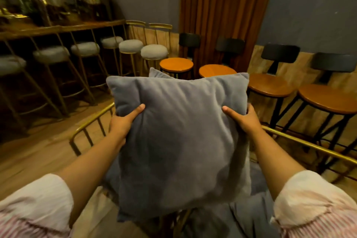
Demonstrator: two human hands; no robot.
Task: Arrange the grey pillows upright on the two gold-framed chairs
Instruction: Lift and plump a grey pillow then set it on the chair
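A square grey pillow (179,141) fills the middle of the view, held upright in the air. My left hand (125,120) grips its left edge and my right hand (243,118) grips its right edge, thumbs on the front face. Behind its top left corner peeks the corner of a second grey pillow (157,73). Below and around the pillow run the gold rails of one chair (90,121) on the left and another gold-framed chair (309,145) on the right. Grey seat cushions (249,216) show under the pillow; most of both chairs is hidden.
Gold bar stools with grey round seats (153,51) line a wooden counter (61,28) at the left. Black-backed stools with orange wooden seats (326,98) stand along the right wall. A brown curtain (226,6) hangs at the back. Wooden floor (38,150) lies to the left.
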